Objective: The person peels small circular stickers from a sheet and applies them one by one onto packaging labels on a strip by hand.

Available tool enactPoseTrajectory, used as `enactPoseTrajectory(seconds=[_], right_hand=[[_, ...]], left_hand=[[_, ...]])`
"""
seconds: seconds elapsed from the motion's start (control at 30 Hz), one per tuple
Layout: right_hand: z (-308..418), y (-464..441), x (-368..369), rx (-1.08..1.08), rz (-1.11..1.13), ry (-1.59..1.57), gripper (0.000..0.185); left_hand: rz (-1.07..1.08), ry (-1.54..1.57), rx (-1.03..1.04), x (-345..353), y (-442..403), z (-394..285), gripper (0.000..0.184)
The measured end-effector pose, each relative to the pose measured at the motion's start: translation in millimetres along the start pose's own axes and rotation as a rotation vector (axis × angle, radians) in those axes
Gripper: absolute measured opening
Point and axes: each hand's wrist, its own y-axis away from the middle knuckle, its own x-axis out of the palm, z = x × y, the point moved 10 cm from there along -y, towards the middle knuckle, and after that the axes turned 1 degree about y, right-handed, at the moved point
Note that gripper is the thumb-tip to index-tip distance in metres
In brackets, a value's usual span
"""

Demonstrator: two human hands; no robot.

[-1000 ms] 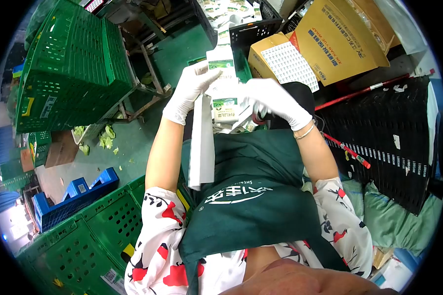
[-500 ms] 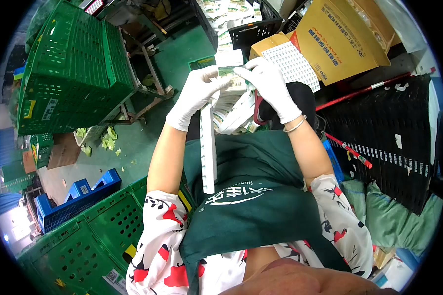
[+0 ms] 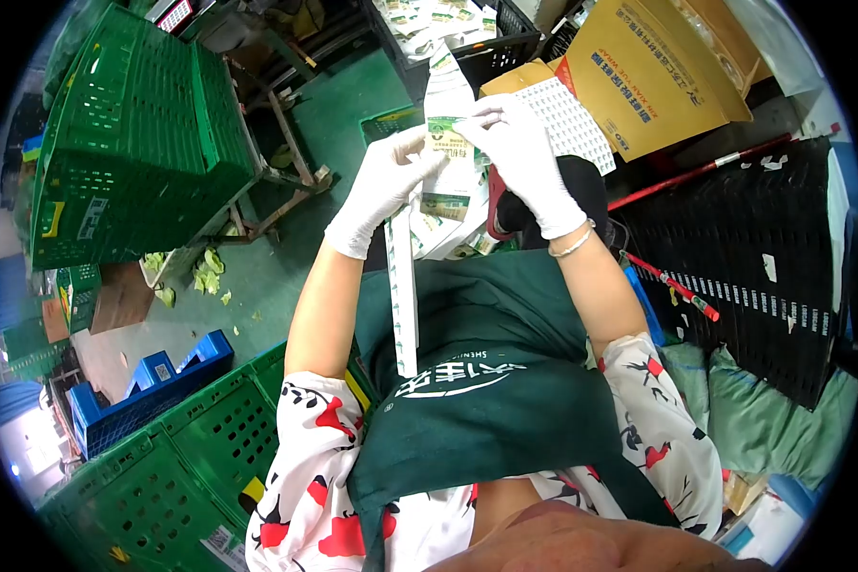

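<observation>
Label strip (image 3: pixel 453 153) shifts, baring a lower panel

Between the left hand (image 3: pixel 381 183) and right hand (image 3: pixel 526 162), it slants up toward a black crate (image 3: pixel 491 62). Each grip pinches an edge; a sticker strip (image 3: pixel 403 296) dangles from the left. Uneven pulling could tear the labels; a slack left pinch could drop the stickers.

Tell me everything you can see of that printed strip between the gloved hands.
The printed strip is white with green bands and small lettering, thin and paper-like. It runs up the view toward the black crate, slightly bent. The left hand and right hand, both gloved, hold its opposite edges. Its lower end is hard to make out.
</observation>
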Motion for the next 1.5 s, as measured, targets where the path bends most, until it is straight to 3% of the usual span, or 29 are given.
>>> enactPoseTrajectory(seconds=[0.1, 0.2, 0.23, 0.33, 0.37, 0.4, 0.5, 0.6, 0.8, 0.9, 1.0, 1.03, 1.07, 1.13, 1.17, 1.27, 1.33, 1.5], right_hand=[[8.1, 0.5, -4.7, -0.116, -0.174, 0.378, 0.034], [-13.5, -3.7, 1.8, 0.079, -0.033, 0.021, 0.030], [-20.3, 2.5, 10.5, 0.223, 0.146, -0.089, 0.028], [-1.8, 26.0, 30.9, 0.234, 0.487, -0.108, 0.025], [1.1, 34.7, 38.7, 0.258, 0.585, -0.067, 0.023], [-0.6, 38.4, 37.8, 0.270, 0.570, -0.001, 0.022], [-3.7, 19.0, 1.6, 0.099, 0.195, 0.092, 0.027], [5.1, 7.9, -17.1, -0.036, 0.027, -0.052, 0.031], [8.5, -0.1, -1.1, -0.167, -0.091, 0.265, 0.030], [-0.6, 3.9, -17.2, 0.029, -0.216, 0.464, 0.028], [-22.7, 14.0, 14.7, 0.339, 0.297, -0.131, 0.023], [-26.2, 17.7, 24.0, 0.194, 0.354, -0.152, 0.020], [-20.9, 28.2, 33.4, 0.201, 0.428, -0.267, 0.019], [-4.7, 50.8, 46.0, 0.331, 0.679, -0.142, 0.019], [1.1, 50.1, 33.8, 0.415, 0.639, 0.064, 0.020], [8.1, 20.9, -10.7, 0.089, 0.143, 0.090, 0.027], [8.0, 14.7, -20.5, 0.033, 0.101, -0.098, 0.035], [-3.2, 8.4, 6.7, 0.049, 0.127, -0.156, 0.032]], left_hand=[[-0.007, -0.014, -0.017, -4.3, 1.2, 3.9, 0.038], [-0.026, -0.003, 0.006, -5.8, 3.9, -0.3, 0.037], [-0.030, 0.003, 0.017, -5.0, 5.1, -2.9, 0.036], [-0.119, 0.259, -0.102, -13.9, -0.2, 7.8, 0.033], [-0.124, 0.178, -0.127, -22.3, -4.8, 13.3, 0.030], [-0.115, 0.160, -0.105, -23.5, -5.7, 15.4, 0.029], [-0.091, 0.196, -0.031, -17.1, -7.0, 10.8, 0.028], [-0.046, 0.113, -0.017, -6.8, -4.8, 6.4, 0.029], [0.030, 0.032, -0.043, 2.8, -1.2, 3.5, 0.039], [0.010, 0.114, -0.070, -1.1, 2.0, 2.6, 0.038], [-0.016, 0.208, -0.134, -4.5, 3.3, 9.4, 0.036], [-0.050, 0.281, -0.167, -7.3, 1.0, 14.5, 0.035], [-0.088, 0.353, -0.199, -11.1, -1.3, 19.9, 0.035], [-0.063, 0.299, -0.169, -14.4, -4.0, 21.9, 0.034], [-0.040, 0.301, -0.156, -12.5, -3.7, 18.5, 0.034], [-0.010, 0.283, -0.110, -6.9, -3.7, 19.7, 0.035], [-0.018, 0.140, -0.095, -9.5, -3.6, 22.0, 0.036], [0.038, 0.085, -0.140, 1.2, 0.3, 18.8, 0.038]])
